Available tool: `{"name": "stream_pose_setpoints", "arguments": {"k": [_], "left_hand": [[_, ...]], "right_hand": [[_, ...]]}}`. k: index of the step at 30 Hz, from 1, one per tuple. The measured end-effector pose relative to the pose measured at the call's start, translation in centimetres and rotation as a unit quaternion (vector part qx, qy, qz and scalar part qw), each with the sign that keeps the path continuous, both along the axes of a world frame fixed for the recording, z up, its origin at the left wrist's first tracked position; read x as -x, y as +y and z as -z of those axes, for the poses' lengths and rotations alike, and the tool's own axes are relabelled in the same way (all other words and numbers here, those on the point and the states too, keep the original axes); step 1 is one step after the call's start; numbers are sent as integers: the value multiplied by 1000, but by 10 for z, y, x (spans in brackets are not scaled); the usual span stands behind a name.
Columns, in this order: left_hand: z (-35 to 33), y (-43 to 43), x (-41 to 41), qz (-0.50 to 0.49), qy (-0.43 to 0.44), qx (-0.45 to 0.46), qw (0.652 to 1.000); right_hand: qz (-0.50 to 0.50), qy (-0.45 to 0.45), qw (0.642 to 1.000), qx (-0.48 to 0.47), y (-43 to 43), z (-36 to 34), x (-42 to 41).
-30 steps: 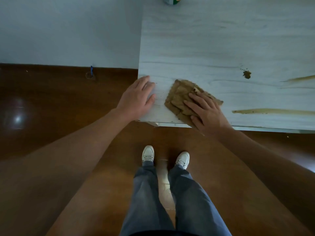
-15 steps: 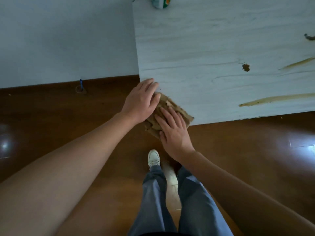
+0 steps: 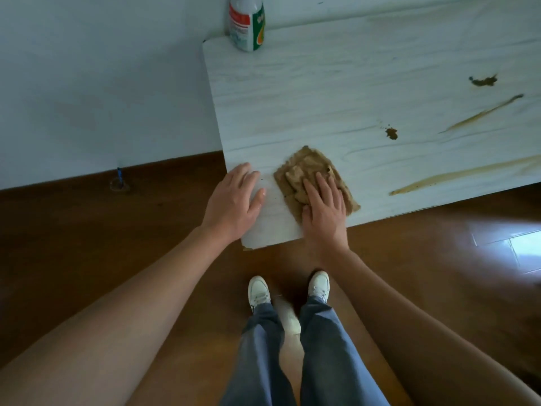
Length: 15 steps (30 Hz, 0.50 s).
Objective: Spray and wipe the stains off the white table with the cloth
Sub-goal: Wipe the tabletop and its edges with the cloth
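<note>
Dark wooden floor [image 3: 87, 244] fills the lower frame, and a pale wall [image 3: 102, 83] is seen at upper left. A white table [image 3: 322, 92] with faint grain occupies the upper right; its near left corner lies at centre. A brown cloth [image 3: 310, 168], crumpled and frayed, is pressed flat near that corner by the right hand [image 3: 323, 209], fingers spread, palm at the near edge. The left hand [image 3: 234, 203] is laid open and flat on the corner, just beside the cloth. Brown stains [image 3: 462, 174] are streaked and spotted to the right. A bottle [image 3: 246, 24] stands at the far left corner. Bare tabletop lies between.
</note>
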<state>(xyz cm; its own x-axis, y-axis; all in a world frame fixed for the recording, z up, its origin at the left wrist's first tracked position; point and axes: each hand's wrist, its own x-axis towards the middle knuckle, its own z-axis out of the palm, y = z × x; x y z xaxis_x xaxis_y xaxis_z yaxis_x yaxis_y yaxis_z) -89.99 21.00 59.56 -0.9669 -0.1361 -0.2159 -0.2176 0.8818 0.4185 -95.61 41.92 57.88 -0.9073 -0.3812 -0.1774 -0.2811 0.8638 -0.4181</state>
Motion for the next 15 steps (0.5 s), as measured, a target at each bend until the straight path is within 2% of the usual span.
{"name": "stream_pose_setpoints", "arguments": {"k": [1, 3, 6, 8, 11, 15], "left_hand": [[1, 2, 1, -11, 1, -4, 1000], [3, 5, 4, -38, 12, -14, 999], [3, 9, 5, -64, 19, -19, 998], [3, 13, 7, -71, 12, -16, 997], [4, 20, 7, -85, 7, 1, 996], [5, 33, 15, -128, 1, 10, 992]], "right_hand": [[-9, 1, 1000, -7, -8, -1, -9], [-92, 7, 996, -8, -22, -2, -33], [-280, 29, 960, 0, -24, -1, -53], [-347, 38, 937, -6, -13, 1, -40], [-348, 42, 936, -16, 11, 6, -5], [-261, 35, 964, -25, 45, 6, 61]]}}
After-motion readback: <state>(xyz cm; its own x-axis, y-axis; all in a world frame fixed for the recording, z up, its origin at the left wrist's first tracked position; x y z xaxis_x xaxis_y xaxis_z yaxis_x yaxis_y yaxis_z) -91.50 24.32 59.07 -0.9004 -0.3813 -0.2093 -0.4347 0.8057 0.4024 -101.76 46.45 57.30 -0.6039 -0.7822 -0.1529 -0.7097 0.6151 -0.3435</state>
